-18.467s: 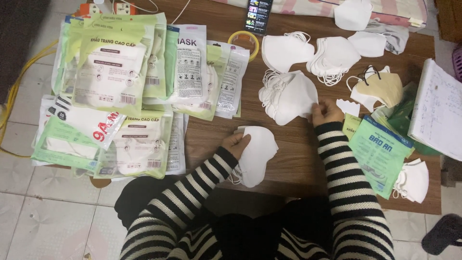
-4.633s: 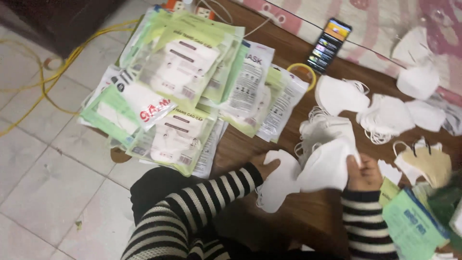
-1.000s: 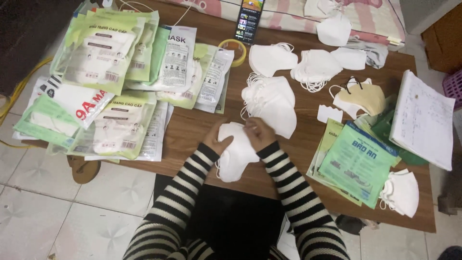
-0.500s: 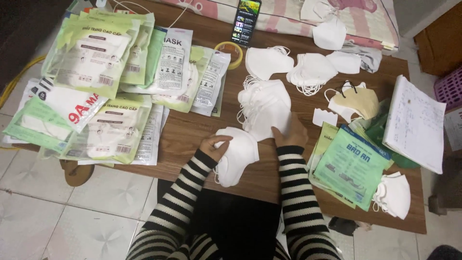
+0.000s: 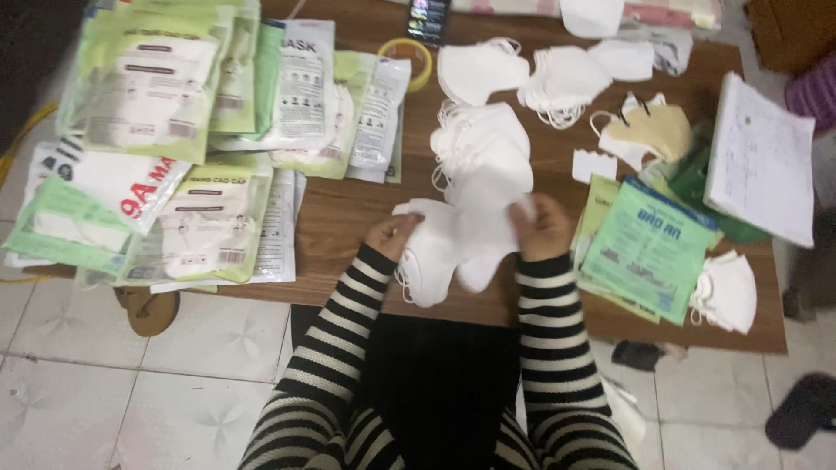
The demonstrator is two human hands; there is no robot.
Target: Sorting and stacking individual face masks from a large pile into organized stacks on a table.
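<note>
White masks gripped in both hands at table's near edge; loose piles behind unbagged, filled packets stacked at left end.

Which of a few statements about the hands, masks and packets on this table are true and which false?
1. Both hands hold white masks. True.
2. The left hand rests on the phone. False: the phone lies at the table's far edge, untouched.
3. Green and white packets are piled on the left. True.
4. The tan mask lies under the right hand. False: it lies apart, farther back on the right.
</note>
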